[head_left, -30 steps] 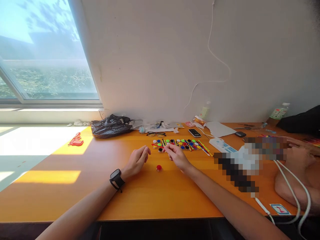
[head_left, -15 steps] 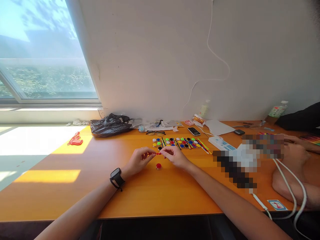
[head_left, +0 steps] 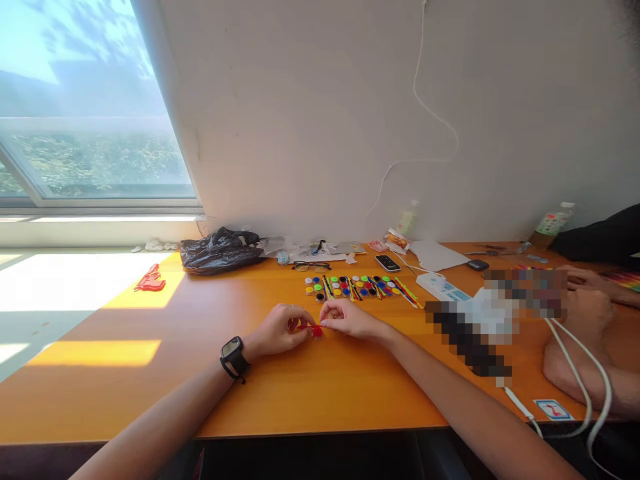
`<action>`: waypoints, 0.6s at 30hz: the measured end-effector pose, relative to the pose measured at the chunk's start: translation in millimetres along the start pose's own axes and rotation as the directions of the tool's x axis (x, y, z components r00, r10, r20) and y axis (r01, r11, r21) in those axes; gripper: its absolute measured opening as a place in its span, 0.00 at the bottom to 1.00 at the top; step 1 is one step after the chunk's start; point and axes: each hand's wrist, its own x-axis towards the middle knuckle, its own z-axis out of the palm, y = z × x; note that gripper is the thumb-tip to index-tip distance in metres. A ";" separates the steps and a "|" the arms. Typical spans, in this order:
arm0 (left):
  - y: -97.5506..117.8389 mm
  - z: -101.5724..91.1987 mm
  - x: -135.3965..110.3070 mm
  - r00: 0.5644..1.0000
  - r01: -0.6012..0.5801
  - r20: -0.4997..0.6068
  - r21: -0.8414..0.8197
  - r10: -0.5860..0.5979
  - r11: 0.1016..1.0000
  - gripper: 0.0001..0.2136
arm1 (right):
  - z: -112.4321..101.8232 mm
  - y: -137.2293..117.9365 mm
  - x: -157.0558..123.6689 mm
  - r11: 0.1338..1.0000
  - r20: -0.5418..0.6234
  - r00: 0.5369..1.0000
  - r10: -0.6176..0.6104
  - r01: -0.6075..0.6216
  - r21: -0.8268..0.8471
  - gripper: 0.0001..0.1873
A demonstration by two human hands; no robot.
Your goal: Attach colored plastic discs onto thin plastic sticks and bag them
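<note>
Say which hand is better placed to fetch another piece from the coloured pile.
Right, probably. The right hand sits just in front of the pile, while the left hand is farther to its left. Both pinch the red stick.

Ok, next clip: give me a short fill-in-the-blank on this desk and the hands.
The left hand and right hand pinch a thin stick coloured ____.
The watch sits on the ____ wrist.
The bag by the wall is ____.
The phone lies on the table to the ____ of the glasses.
Missing words: red, left, black, right.
</note>
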 end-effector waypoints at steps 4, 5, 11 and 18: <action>-1.5 0.0 0.6 0.999 0.008 0.032 -0.001 -0.008 1.000 0.08 | 0.7 2.6 0.3 0.999 0.014 0.999 0.031 -0.031 -0.010 0.12; -1.7 0.0 0.6 0.999 0.012 0.036 -0.004 -0.012 1.000 0.08 | 0.8 3.1 0.4 0.999 0.013 0.999 0.033 -0.033 -0.012 0.12; -2.0 1.2 0.3 0.998 0.017 0.056 -0.019 -0.016 1.000 0.08 | 0.2 7.0 0.9 0.999 0.037 0.999 0.026 -0.024 -0.045 0.10; 3.4 2.4 1.0 0.998 -0.044 0.041 -0.009 0.044 0.999 0.09 | 2.0 9.9 2.0 0.999 0.037 0.999 0.004 -0.002 -0.052 0.11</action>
